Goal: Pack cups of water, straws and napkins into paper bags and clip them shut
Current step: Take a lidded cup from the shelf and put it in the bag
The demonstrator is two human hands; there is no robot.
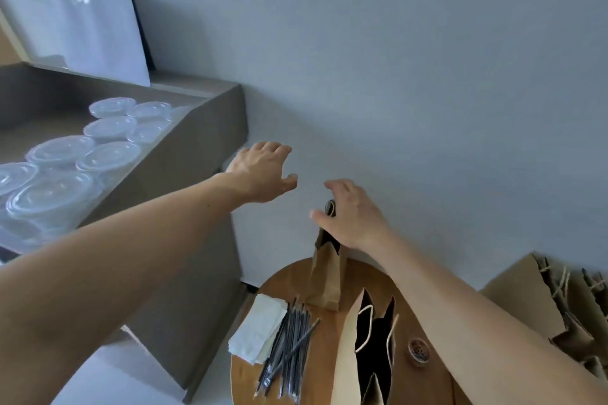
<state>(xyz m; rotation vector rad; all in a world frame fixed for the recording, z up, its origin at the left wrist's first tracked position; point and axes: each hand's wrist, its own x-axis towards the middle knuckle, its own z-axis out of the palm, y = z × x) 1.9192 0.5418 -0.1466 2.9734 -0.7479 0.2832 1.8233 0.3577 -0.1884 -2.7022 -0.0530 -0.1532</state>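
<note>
Two hands: both reach forward over the round wooden table [283,276], well apart from each other.
Left hand [263,171]: fingers straight and spread wide, thumb out to the side; it holds nothing and hangs in the air in front of the grey wall.
Right hand [353,215]: fingers loosely spread and only slightly bent, thumb held away from them; it pinches nothing.
Black clip [330,207]: sits on the folded top of the closed bag, in the gap between the right thumb and forefinger; I cannot tell whether the skin touches it.
Closed bag [325,276]: brown paper, upright on the far side of the table, directly under the right palm.
Open bag [348,348]: stands nearer the person, below the right wrist, mouth gaping, cord handles showing.
Straws [289,339]: a dark bundle lying flat on the table, well below both sets of fingers.
Napkins [260,329]: a white stack just beside the straws, on their left.
Small pot [418,350]: under the right forearm, beside the open bag; contents too small to tell.
Lidded cups [65,174]: clustered on the counter [197,148], left of the left forearm.
Spare bags [543,299]: stacked right of the right arm.
</note>
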